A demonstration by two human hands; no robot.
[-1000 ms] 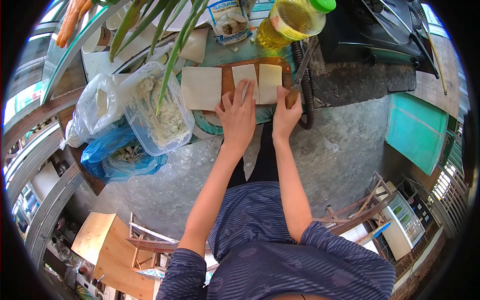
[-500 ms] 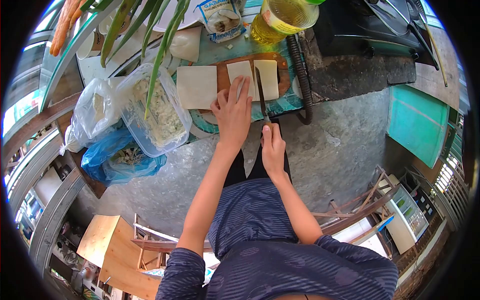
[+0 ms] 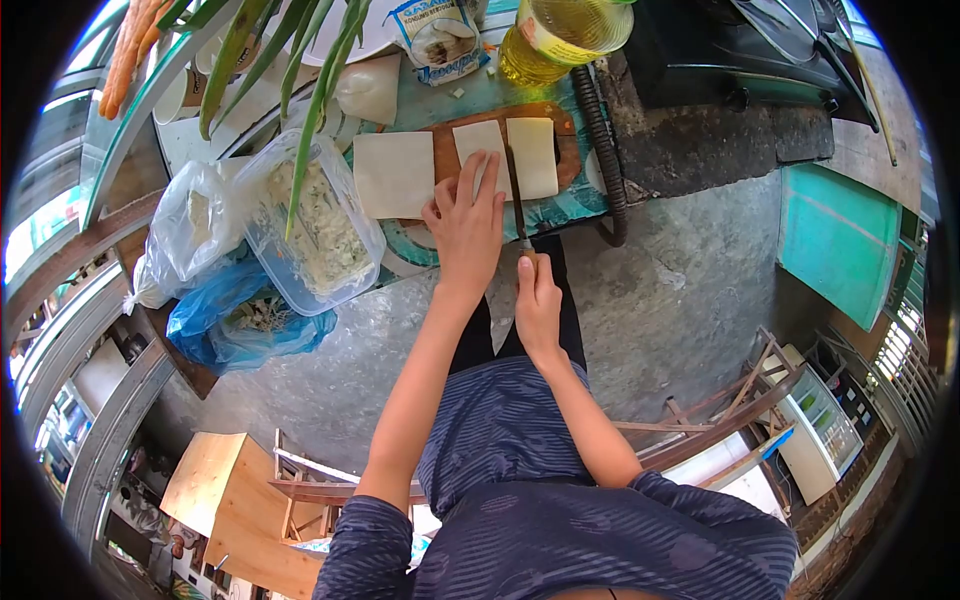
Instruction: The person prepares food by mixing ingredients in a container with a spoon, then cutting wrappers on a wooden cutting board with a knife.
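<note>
My left hand (image 3: pixel 468 225) lies with fingers stretched out on a pale, thin wrapper sheet (image 3: pixel 478 136), pressing it against the wooden cutting board (image 3: pixel 444 150). In my right hand (image 3: pixel 539 310) is the handle of a knife (image 3: pixel 517 205), its dark blade pointing away from me. The blade runs along the right edge of the held sheet, in the narrow space beside a yellowish stack of wrapper sheets (image 3: pixel 533 160). Left of my fingers, a larger square of pale wrapper sheets (image 3: pixel 393 175) overlaps the board's left part.
A clear plastic box (image 3: pixel 368 275) of chopped filling stands at left, beside a blue plastic bag (image 3: pixel 205 325) and a whitish bag (image 3: pixel 185 235). Long green leaves (image 3: pixel 320 95) hang over the box. Behind the board are an oil container (image 3: pixel 545 60) and a flour packet (image 3: pixel 440 40); a black stove (image 3: pixel 720 70) is right.
My right hand has drawn the knife slightly toward my body, and the blade now sits lower between the sheets. The left hand stays in place.
</note>
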